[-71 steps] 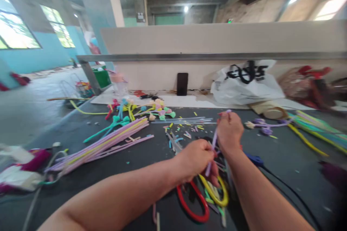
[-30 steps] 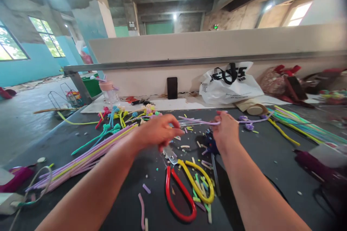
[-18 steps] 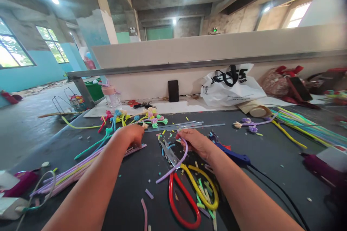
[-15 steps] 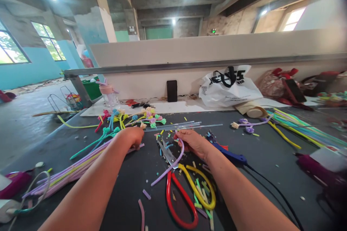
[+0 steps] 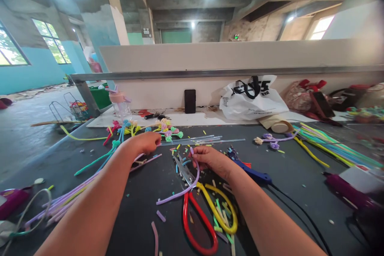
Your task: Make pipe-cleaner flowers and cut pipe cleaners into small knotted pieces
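Observation:
My right hand point(image 5: 205, 157) pinches the upper end of a curved lilac stem point(image 5: 177, 197), whose lower end hangs left over the scissors. Beneath it lie the scissors point(image 5: 186, 173), blades apart, with one red and one yellow handle. My left hand point(image 5: 151, 142) reaches to the colourful pipe-cleaner flowers point(image 5: 168, 129); its fingers are curled, and whatever they hold is hidden. Under my left forearm runs a bundle of lilac and yellow stems point(image 5: 70, 200). Clear sticks point(image 5: 207, 140) lie between and beyond my hands.
A blue glue gun point(image 5: 255, 174) with a black cable lies right of my right hand. Cut pieces point(image 5: 220, 216) are scattered by the scissors. At the back stand a phone point(image 5: 190, 101), a white bag point(image 5: 252, 102) and a pink-lidded cup point(image 5: 120, 104). More stems point(image 5: 327, 144) lie right.
My left hand has moved slightly up and forward, away from the lilac stem ends. My right hand has shifted a little left, and the lower end of its lilac stem has swung left.

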`<action>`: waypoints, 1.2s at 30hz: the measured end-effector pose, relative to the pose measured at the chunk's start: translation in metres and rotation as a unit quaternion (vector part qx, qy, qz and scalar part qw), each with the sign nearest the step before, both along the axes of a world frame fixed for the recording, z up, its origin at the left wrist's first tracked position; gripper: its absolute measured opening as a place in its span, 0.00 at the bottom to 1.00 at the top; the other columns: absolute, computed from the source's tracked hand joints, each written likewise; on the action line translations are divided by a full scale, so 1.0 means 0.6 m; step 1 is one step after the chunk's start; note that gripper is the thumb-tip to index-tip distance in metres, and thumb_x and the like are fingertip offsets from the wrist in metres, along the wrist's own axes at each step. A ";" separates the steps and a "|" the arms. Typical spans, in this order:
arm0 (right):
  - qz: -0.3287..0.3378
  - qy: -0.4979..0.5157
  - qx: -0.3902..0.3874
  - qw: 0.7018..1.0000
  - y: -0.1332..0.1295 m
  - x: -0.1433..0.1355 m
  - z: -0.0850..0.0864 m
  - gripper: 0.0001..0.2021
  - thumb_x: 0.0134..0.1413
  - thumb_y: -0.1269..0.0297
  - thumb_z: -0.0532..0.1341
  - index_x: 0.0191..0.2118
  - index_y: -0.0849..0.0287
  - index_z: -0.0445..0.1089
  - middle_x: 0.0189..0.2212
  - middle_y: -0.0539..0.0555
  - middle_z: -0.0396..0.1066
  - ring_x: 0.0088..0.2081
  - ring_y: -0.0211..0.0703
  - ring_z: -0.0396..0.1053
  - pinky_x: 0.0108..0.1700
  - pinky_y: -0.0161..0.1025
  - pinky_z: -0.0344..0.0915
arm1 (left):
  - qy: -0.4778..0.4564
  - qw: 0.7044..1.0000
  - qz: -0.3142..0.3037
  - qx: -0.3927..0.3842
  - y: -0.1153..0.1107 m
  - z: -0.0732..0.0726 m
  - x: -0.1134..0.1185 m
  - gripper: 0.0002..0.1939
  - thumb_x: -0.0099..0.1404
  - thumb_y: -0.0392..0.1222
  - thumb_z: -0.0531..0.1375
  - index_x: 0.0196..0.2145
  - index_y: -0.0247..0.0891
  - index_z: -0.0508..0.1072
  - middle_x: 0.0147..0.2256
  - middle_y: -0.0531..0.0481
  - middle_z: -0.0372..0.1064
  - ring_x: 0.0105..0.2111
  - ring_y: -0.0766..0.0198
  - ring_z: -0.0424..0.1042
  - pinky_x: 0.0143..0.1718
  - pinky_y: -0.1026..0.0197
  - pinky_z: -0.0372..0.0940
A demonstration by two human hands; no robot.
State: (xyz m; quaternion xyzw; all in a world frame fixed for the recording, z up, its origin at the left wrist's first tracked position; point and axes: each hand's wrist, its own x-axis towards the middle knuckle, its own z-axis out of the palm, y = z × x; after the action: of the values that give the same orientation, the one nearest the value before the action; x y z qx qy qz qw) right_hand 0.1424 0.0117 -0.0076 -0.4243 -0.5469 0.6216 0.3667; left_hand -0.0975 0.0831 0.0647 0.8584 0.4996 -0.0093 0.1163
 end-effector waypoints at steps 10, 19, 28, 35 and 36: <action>-0.016 -0.006 0.014 1.000 -0.004 -0.007 0.004 0.12 0.42 0.58 0.64 0.31 0.61 0.69 0.18 0.47 0.68 0.19 0.30 0.60 0.23 0.28 0.55 | -0.086 0.991 0.023 0.102 0.027 -0.005 -0.002 0.12 0.50 0.35 0.54 0.32 0.38 0.74 0.35 0.48 0.73 0.37 0.60 0.68 0.38 0.64 0.58; -0.026 0.113 0.058 0.992 -0.021 -0.012 0.039 0.11 0.41 0.59 0.66 0.25 0.63 0.68 0.20 0.48 0.68 0.21 0.31 0.61 0.27 0.31 0.56 | -0.392 0.909 -0.068 -0.125 -0.084 -0.011 0.113 0.13 0.55 0.46 0.55 0.33 0.34 0.73 0.22 0.53 0.69 0.21 0.68 0.66 0.23 0.67 0.60; -0.036 0.064 0.118 0.990 -0.021 -0.015 0.041 0.14 0.42 0.57 0.64 0.22 0.64 0.65 0.16 0.46 0.64 0.19 0.30 0.57 0.23 0.30 0.50 | -0.457 0.887 -0.006 -0.062 -0.084 -0.031 0.128 0.08 0.52 0.42 0.58 0.23 0.34 0.70 0.17 0.55 0.65 0.18 0.69 0.63 0.21 0.67 0.58; 0.023 0.099 0.117 0.988 -0.028 -0.019 0.052 0.10 0.44 0.61 0.63 0.24 0.64 0.66 0.18 0.46 0.63 0.19 0.29 0.55 0.23 0.29 0.46 | -0.526 0.840 0.000 -0.132 -0.089 0.002 0.112 0.07 0.52 0.40 0.59 0.22 0.33 0.68 0.16 0.55 0.65 0.17 0.72 0.62 0.22 0.68 0.58; 0.030 0.104 0.124 0.986 -0.029 -0.019 0.053 0.10 0.45 0.62 0.63 0.24 0.64 0.66 0.18 0.46 0.63 0.20 0.29 0.55 0.23 0.29 0.47 | -0.528 0.840 -0.001 -0.128 -0.091 0.006 0.112 0.08 0.53 0.40 0.59 0.22 0.33 0.67 0.16 0.55 0.65 0.17 0.72 0.61 0.21 0.68 0.57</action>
State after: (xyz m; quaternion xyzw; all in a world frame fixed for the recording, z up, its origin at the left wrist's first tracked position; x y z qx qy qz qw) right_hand 0.1308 -0.0059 0.0241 -0.2921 -0.5910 0.6005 0.4526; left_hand -0.0305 0.0287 0.0680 0.7114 0.3557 0.3808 0.4716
